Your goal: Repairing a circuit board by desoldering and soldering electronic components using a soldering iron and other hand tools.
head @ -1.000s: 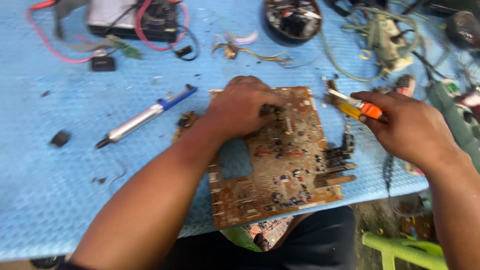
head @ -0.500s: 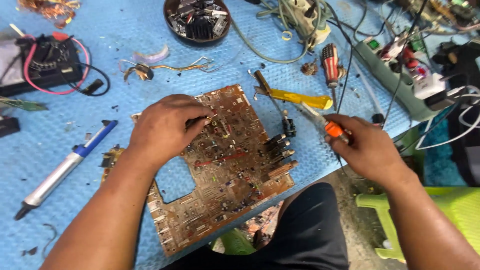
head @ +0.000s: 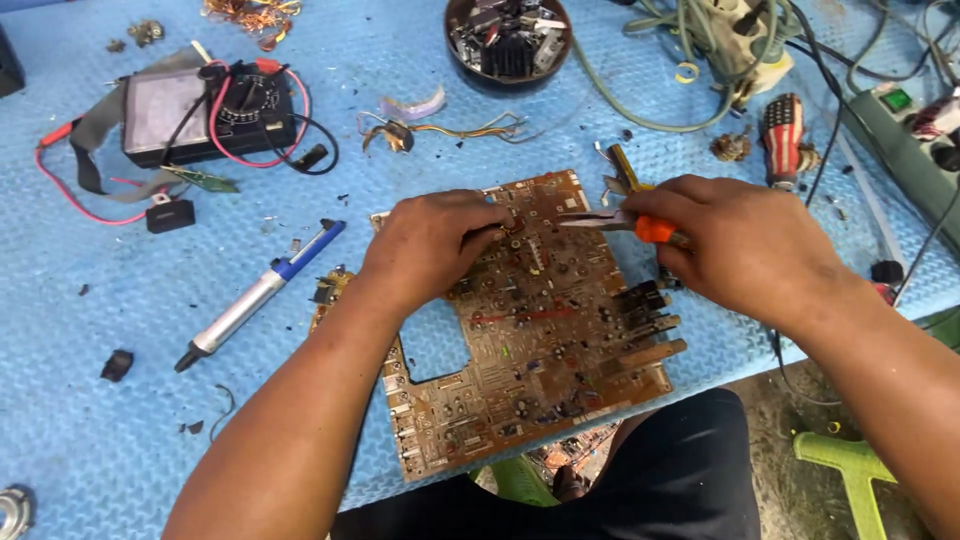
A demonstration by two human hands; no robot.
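A black meter (head: 205,110) with red and black leads sits at upper left, a blue and silver solder sucker (head: 258,295) lies at centre left, a round dish of parts (head: 508,40) at top centre, a power strip (head: 905,125) at upper right, all on blue matting (head: 90,440)

matt brown circuit board (head: 530,330), textured blue plastic table cover (head: 120,450)

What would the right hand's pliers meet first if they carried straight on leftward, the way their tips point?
Most likely the left hand's fingertips, resting on the brown circuit board just beyond the tips of the pliers held by the right hand. Depth is unclear, so they might touch board parts first.
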